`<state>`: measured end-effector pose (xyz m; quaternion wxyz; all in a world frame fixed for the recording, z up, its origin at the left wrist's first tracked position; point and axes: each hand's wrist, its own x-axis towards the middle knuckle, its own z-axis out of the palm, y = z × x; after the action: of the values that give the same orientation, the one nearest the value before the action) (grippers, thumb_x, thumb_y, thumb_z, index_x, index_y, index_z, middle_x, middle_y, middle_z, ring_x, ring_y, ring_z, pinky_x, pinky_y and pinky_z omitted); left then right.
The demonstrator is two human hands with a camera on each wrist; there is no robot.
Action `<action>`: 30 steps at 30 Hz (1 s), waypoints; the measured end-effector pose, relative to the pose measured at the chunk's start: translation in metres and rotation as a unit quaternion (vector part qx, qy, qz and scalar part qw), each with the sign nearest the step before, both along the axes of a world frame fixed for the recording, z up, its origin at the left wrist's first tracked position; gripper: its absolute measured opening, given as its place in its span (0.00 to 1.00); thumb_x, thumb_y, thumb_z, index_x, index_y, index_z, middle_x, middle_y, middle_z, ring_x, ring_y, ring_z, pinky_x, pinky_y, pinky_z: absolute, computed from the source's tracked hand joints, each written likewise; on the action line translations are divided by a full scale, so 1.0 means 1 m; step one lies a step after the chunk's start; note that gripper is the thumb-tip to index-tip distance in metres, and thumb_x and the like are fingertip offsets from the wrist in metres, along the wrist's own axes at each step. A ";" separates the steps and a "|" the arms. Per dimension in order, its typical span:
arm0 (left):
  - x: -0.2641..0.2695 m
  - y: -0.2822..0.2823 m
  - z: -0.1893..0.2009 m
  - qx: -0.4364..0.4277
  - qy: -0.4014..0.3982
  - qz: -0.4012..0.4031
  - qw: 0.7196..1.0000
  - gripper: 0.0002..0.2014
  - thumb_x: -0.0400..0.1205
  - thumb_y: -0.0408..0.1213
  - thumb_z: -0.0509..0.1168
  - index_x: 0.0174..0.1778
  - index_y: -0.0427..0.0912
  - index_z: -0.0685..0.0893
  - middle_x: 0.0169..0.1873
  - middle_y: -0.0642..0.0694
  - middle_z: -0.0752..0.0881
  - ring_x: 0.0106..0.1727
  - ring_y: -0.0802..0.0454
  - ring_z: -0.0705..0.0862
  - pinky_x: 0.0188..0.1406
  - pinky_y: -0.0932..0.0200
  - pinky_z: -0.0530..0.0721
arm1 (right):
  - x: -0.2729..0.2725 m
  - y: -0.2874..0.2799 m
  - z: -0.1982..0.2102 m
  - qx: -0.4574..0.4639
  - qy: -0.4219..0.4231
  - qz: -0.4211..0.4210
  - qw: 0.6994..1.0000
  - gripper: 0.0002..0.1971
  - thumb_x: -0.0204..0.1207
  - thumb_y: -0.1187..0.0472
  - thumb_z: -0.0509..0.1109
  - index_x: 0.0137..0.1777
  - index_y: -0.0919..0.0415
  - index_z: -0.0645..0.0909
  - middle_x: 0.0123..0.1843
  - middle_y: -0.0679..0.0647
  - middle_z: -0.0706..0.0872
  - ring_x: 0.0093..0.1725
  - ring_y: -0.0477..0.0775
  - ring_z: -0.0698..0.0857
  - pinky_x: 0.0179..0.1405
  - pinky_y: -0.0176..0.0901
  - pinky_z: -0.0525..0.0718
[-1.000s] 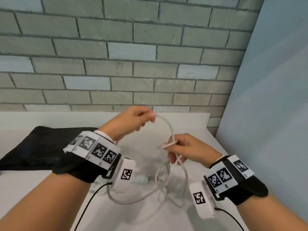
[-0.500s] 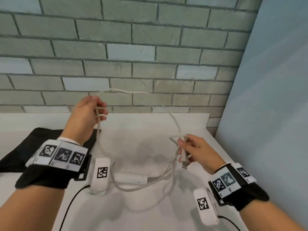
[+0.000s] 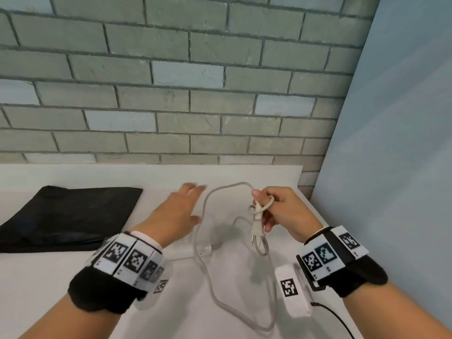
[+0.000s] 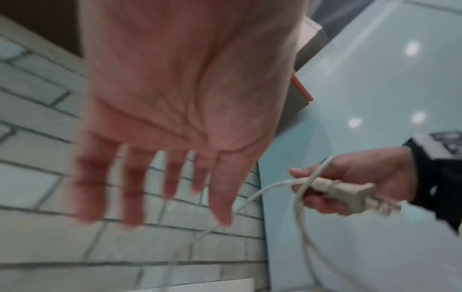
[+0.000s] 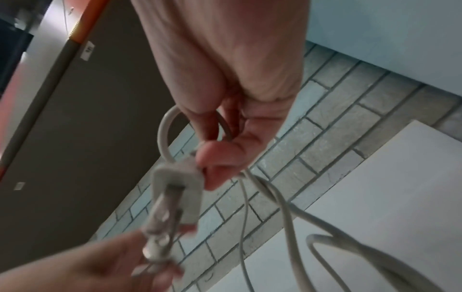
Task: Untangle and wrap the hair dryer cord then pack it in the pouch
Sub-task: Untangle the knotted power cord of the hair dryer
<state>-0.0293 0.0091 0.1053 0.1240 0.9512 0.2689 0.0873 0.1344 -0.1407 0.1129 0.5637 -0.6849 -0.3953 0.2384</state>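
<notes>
Hands [image 3: 281,211] apart, plug [image 3: 256,227] rightward

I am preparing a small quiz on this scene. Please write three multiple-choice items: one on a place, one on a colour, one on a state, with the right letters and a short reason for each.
1. Where does the pouch lie?
A. left on the table
B. under the right hand
C. against the blue panel

2. What colour is the cord?
A. black
B. red
C. pale grey-white

3. How is the left hand now?
A. gripping the plug
B. open, fingers spread
C. inside the pouch

Key: 1 A, it lies flat left of both hands; 2 C, same pale tone as the plug; 3 B, only the right hand grips plug and cord.
</notes>
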 end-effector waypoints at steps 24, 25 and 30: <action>0.018 0.019 -0.020 -0.020 0.045 0.140 0.989 0.15 0.83 0.41 0.57 0.48 0.32 0.81 0.46 0.36 0.84 0.50 0.38 0.83 0.43 0.54 0.76 | 0.005 0.000 0.010 -0.040 -0.225 -0.035 0.973 0.11 0.79 0.61 0.63 0.36 0.66 0.78 0.27 0.58 0.82 0.24 0.53 0.85 0.21 0.35 0.82; 0.018 0.017 -0.023 -0.030 0.084 0.128 0.988 0.14 0.82 0.41 0.59 0.48 0.32 0.81 0.48 0.36 0.84 0.52 0.38 0.83 0.45 0.54 0.77 | 0.006 0.001 0.012 -0.033 -0.223 -0.051 0.973 0.12 0.79 0.61 0.63 0.35 0.64 0.77 0.26 0.58 0.82 0.23 0.53 0.84 0.21 0.35 0.82; 0.016 -0.009 -0.023 -0.083 0.114 0.031 0.989 0.20 0.83 0.50 0.55 0.56 0.38 0.82 0.51 0.43 0.85 0.49 0.46 0.82 0.47 0.57 0.76 | 0.009 0.004 0.021 -0.024 -0.213 -0.082 0.973 0.12 0.78 0.60 0.65 0.36 0.67 0.76 0.20 0.56 0.79 0.13 0.43 0.78 0.14 0.29 0.74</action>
<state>-0.0133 -0.0002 0.0824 0.1683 0.9326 0.3168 -0.0408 0.1436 -0.1372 0.1336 0.4678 -0.7634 -0.4426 0.0496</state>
